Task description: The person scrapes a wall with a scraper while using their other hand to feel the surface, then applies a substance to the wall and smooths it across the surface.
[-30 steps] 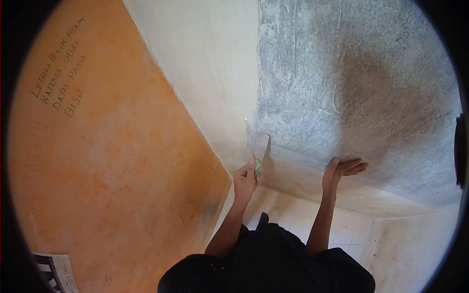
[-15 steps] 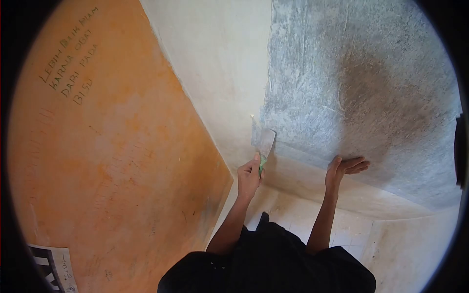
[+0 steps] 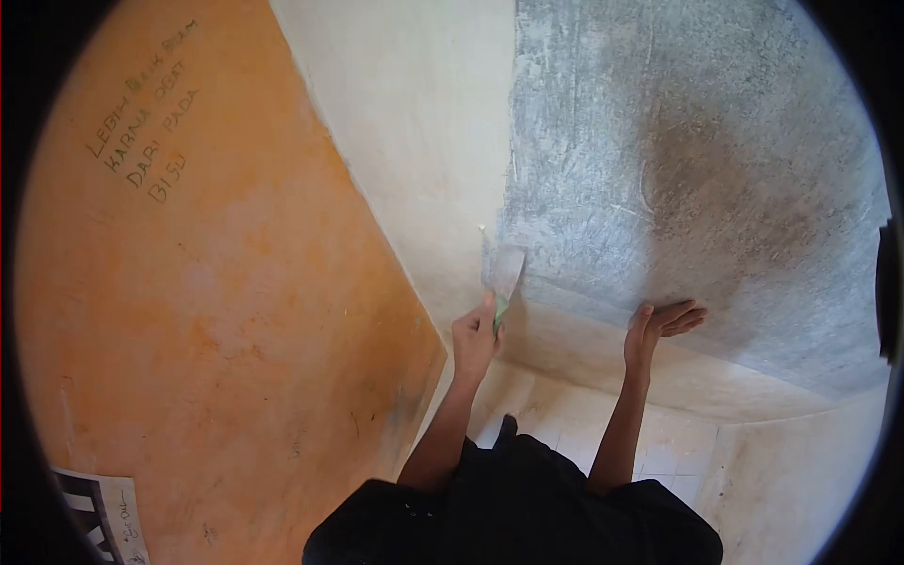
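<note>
In the head view, my left hand [image 3: 477, 341] is closed round the green handle of a scraper [image 3: 509, 271]. The scraper's wide metal blade points up and lies at the lower left edge of the grey, rough patch [image 3: 584, 169] on the wall. My right hand [image 3: 667, 322] rests at the lower border of that patch, fingers stretched out to the right, holding nothing. Around the blade the cream paint meets the grey surface, with a small pale chip [image 3: 483, 228] just above it.
An orange wall [image 3: 226, 311] with handwriting stands on the left, meeting the cream wall [image 3: 414, 122] at a corner. A paper poster [image 3: 122, 513] hangs at lower left. White tiles [image 3: 670, 461] show below, behind my dark clothing [image 3: 527, 508].
My left hand and the scraper have shifted slightly up and left, the blade staying by the grey edge. My right hand stays in nearly the same place; the view has moved a little.
</note>
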`<state>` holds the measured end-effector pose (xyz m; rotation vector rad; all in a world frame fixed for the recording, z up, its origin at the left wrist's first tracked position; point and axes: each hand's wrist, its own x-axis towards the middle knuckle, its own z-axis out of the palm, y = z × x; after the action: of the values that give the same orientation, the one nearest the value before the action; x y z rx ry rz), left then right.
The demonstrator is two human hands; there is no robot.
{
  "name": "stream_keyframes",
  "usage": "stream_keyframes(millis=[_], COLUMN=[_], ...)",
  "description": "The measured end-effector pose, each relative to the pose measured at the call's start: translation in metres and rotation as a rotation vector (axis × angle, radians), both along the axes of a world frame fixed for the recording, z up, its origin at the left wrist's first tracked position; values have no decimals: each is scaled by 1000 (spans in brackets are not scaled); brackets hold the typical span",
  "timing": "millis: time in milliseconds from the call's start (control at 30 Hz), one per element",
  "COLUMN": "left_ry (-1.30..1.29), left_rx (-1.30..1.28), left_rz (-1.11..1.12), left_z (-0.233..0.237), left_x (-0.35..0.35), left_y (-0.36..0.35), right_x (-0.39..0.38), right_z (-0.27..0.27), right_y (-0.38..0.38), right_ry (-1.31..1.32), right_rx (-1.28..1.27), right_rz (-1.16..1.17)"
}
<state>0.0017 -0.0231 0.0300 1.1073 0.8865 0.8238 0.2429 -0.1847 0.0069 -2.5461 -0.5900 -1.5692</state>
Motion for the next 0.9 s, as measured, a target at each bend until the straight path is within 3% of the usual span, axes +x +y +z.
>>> stream_keyframes(millis=[33,133,333,533,633,833,900], left_ry=[31,-43,21,-45,26,-26,-2], left_rx=[-102,-52,26,4,0,-45,-44], left_rz=[16,-76,-35,-67,-84,-74,-80], left_z=[-11,-11,-17,27,-11,17,7], left_x=[1,-2,-3,-1,-10,-7,-10], left_y=[-2,7,3,13,8,15,10], right_x=[2,-1,-11,-2,-2,3,7], right_z=[0,-8,-22,-26,-28,-29,-28], right_y=[-1,-10,-2,-12,-10,-8,-3], right_ry=[25,115,219,332,374,472,504], right_rx=[-7,-58,-85,-60,-36,-11,-2], right_rz=[-21,-66,-75,-64,-64,-41,-31])
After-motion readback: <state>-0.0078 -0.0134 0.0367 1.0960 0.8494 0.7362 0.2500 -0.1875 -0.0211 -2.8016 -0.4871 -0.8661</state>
